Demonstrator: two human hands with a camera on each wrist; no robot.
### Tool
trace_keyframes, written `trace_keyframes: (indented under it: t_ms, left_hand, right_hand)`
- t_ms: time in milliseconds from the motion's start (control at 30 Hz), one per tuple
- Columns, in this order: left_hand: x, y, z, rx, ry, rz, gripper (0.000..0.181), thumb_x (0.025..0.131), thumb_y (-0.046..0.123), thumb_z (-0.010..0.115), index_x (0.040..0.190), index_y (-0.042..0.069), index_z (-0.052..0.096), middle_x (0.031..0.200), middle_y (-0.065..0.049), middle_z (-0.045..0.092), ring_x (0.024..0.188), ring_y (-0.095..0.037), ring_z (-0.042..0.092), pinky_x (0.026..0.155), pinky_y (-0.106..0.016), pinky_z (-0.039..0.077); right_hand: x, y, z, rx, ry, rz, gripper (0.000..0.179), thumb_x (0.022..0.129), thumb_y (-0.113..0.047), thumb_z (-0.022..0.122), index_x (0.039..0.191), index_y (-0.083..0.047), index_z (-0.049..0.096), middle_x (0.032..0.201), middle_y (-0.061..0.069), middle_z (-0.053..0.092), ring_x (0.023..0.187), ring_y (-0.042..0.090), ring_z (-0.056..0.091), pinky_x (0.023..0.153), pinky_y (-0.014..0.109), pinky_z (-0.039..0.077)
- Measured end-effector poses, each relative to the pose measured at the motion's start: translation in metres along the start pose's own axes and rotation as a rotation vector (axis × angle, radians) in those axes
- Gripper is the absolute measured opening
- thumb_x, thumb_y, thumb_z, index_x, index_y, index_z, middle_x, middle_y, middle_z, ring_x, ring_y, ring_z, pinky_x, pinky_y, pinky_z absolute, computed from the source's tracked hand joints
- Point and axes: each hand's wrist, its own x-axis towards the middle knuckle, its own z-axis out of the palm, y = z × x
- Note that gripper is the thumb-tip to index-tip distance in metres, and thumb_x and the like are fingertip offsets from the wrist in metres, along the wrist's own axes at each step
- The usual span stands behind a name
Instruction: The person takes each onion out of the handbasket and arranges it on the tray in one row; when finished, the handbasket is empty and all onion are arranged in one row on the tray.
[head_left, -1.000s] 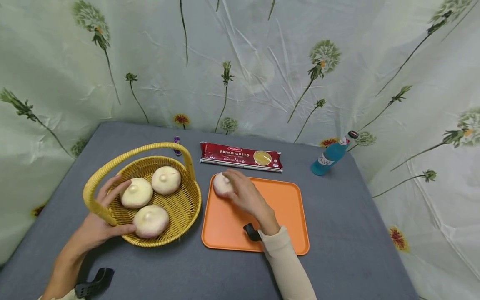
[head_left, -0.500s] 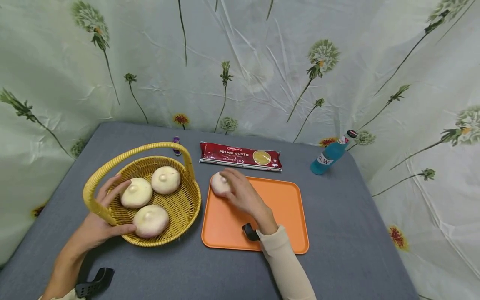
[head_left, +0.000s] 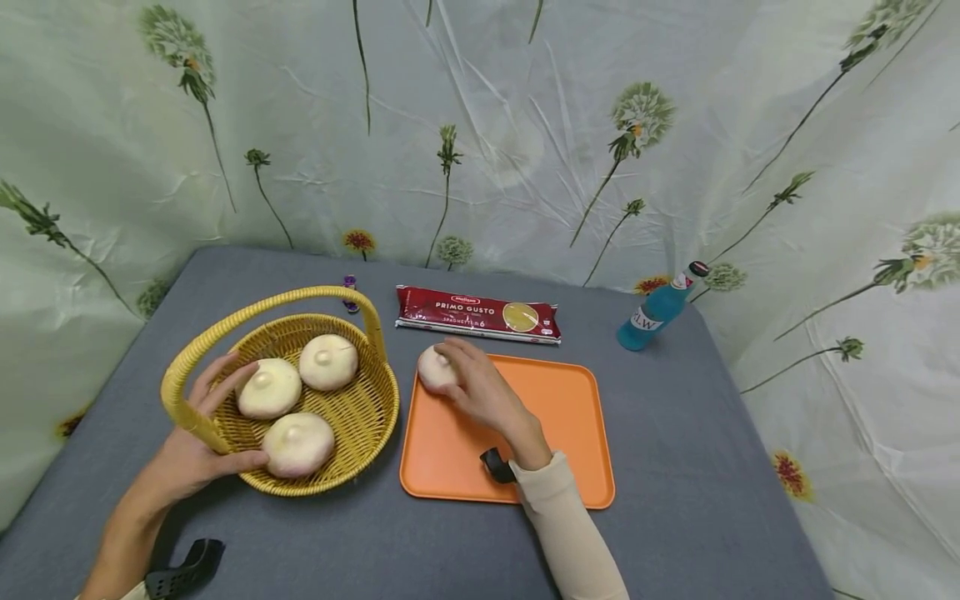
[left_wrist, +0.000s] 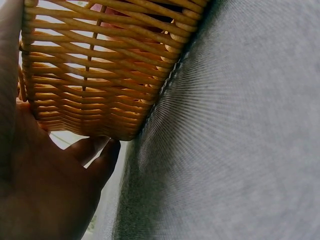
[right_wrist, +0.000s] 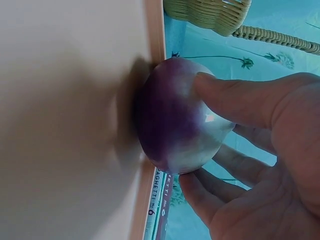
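Note:
My right hand (head_left: 483, 389) grips a white and purple turnip (head_left: 433, 372) by thumb and fingers at the far left corner of the orange tray (head_left: 525, 467). In the right wrist view the purple side of this turnip (right_wrist: 167, 112) faces the tray surface; whether it touches is hard to tell. My left hand (head_left: 187, 454) holds the yellow wicker basket (head_left: 367, 442) by its left side, thumb at the near rim and fingers over the edge beneath the handle. Inside lie three pale turnips: one far right (head_left: 328, 362), one left (head_left: 268, 389), one near (head_left: 297, 445).
A red spaghetti packet (head_left: 477, 314) lies just behind the tray. Farther right, a blue bottle (head_left: 652, 312) stands on the grey tabletop (head_left: 697, 467). A small purple-wrapped item (head_left: 350, 293) lies behind the basket handle. Flowered cloth (head_left: 517, 167) hangs behind the table.
My right hand has shifted slightly left with the turnip, toward the tray's corner. The left hand and basket keep their places; the head view has drifted a little.

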Motion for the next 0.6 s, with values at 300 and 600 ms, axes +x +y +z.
trace_keyframes:
  t_ms: [300,600]
  left_hand:
    - [-0.0008,-0.0008,-0.0006,0.002,0.001,0.006,0.113,0.054,0.001,0.093,0.153,0.003,0.038,0.163,-0.016,0.010,0.147,-0.005,0.009,0.109,-0.014,0.005]
    - [0.0003,-0.0009,-0.0002,0.006,-0.001,0.012,0.112,0.054,0.002,0.093,0.153,0.003,0.039,0.163,-0.015,0.010,0.146,-0.005,0.010,0.111,-0.017,0.004]
  right_hand:
    - [0.0006,-0.0008,0.0011,0.014,-0.005,0.008,0.051,0.093,-0.005,0.067,0.142,-0.005,0.052,0.150,0.018,0.045,0.138,0.032,0.044,0.113,0.046,0.038]
    - [0.0014,0.0001,0.0022,0.020,0.003,0.005,0.050,0.095,-0.008,0.066,0.143,-0.006,0.051,0.150,0.016,0.046,0.136,0.030,0.045,0.111,0.044,0.040]
